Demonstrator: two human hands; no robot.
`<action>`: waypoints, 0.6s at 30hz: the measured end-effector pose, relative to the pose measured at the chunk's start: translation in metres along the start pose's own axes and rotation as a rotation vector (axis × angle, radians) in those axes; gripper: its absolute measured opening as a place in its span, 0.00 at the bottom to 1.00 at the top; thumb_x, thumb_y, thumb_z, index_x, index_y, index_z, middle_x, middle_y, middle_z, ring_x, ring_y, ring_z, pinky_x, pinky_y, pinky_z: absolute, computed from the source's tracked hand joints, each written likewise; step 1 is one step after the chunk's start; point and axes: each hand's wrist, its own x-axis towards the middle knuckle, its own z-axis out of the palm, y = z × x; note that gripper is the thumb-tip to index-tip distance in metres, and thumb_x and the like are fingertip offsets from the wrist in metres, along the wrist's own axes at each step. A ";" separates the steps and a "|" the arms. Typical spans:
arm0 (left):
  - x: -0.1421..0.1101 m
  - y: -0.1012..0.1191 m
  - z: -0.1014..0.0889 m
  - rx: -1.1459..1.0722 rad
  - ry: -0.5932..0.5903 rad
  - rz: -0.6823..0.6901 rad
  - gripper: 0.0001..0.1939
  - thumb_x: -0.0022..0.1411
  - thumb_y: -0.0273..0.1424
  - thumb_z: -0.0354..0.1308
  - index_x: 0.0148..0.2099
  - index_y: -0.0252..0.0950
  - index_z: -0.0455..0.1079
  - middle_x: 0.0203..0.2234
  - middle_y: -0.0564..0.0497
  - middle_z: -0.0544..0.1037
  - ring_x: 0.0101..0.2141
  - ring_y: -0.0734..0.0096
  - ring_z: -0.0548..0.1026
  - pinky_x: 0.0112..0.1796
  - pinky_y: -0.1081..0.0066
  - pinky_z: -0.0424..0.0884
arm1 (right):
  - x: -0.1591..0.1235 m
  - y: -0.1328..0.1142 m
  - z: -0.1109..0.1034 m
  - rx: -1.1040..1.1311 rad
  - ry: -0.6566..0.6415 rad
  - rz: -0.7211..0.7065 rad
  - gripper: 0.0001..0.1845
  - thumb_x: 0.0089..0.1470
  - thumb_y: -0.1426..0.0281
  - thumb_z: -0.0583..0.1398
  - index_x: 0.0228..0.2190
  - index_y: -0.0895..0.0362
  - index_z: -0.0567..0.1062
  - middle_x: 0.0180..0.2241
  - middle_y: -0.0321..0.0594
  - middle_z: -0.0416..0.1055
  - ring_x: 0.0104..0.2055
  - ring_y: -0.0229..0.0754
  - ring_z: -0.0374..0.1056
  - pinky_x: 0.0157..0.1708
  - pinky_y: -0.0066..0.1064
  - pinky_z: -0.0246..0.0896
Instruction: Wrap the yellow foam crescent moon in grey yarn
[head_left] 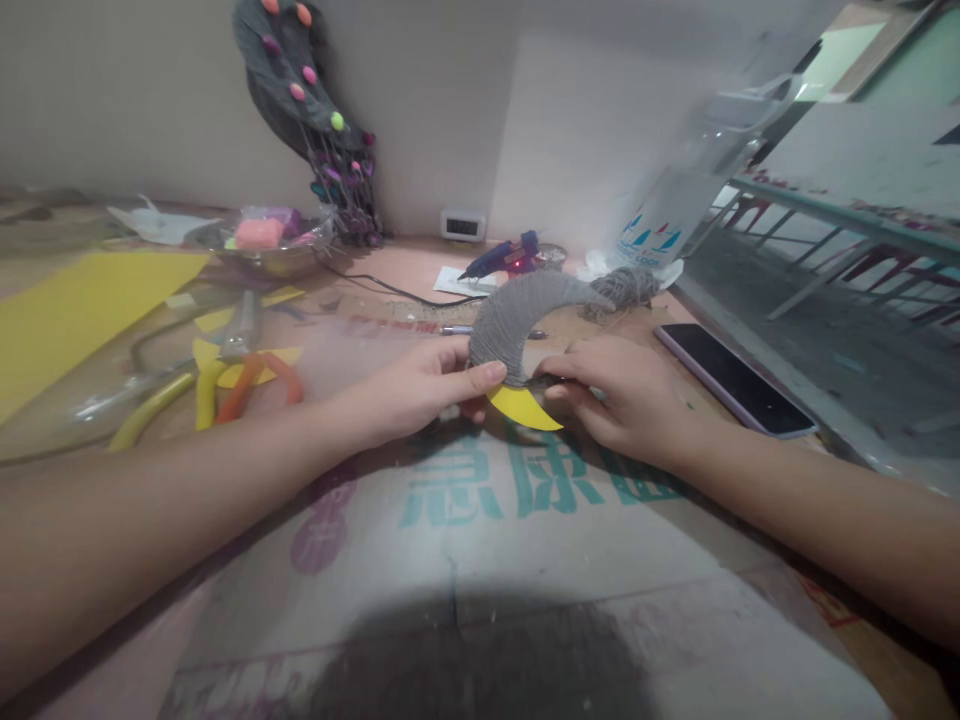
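Note:
A crescent moon shape [504, 318] is held up over the printed cardboard, mostly wound in grey yarn, its lower tip still bare yellow. My left hand [442, 380] grips its left side, thumb pressed on the wound part just above the yellow. Fingers pinched together, my right hand [611, 395] is at the inner curve by the edge of the winding, on what looks like the grey yarn strand. The strand itself is mostly hidden by the fingers. Behind the crescent lies a loose ball of grey yarn [630, 288].
A blue glue gun [504, 256] with a red light stands behind. A phone [731, 380] lies right, a bottle [667, 200] behind it. Scissors and pliers with orange handles [238, 388], yellow sheet [82, 310] lie left. A grey pompom-covered crescent [289, 90] leans on the wall.

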 end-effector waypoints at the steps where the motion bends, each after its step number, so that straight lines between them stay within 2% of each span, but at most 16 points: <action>1: 0.000 0.000 0.000 0.000 0.000 0.003 0.19 0.61 0.48 0.60 0.37 0.35 0.68 0.22 0.54 0.71 0.21 0.77 0.64 0.21 0.75 0.55 | 0.000 0.000 0.000 0.001 -0.003 0.002 0.17 0.68 0.64 0.50 0.39 0.58 0.77 0.28 0.42 0.74 0.31 0.41 0.67 0.31 0.32 0.53; 11: 0.000 0.001 0.000 0.046 0.003 0.025 0.18 0.63 0.46 0.59 0.37 0.35 0.68 0.23 0.54 0.71 0.22 0.76 0.66 0.22 0.75 0.57 | 0.000 0.000 -0.005 0.052 -0.044 0.050 0.18 0.68 0.61 0.51 0.39 0.58 0.76 0.29 0.42 0.74 0.30 0.41 0.67 0.31 0.32 0.55; 18: 0.000 0.000 0.000 0.029 0.010 0.011 0.18 0.62 0.47 0.59 0.38 0.35 0.68 0.23 0.55 0.71 0.21 0.77 0.65 0.22 0.75 0.57 | 0.000 -0.002 -0.003 0.011 -0.008 0.007 0.16 0.67 0.64 0.51 0.38 0.58 0.76 0.26 0.41 0.73 0.29 0.40 0.66 0.30 0.32 0.52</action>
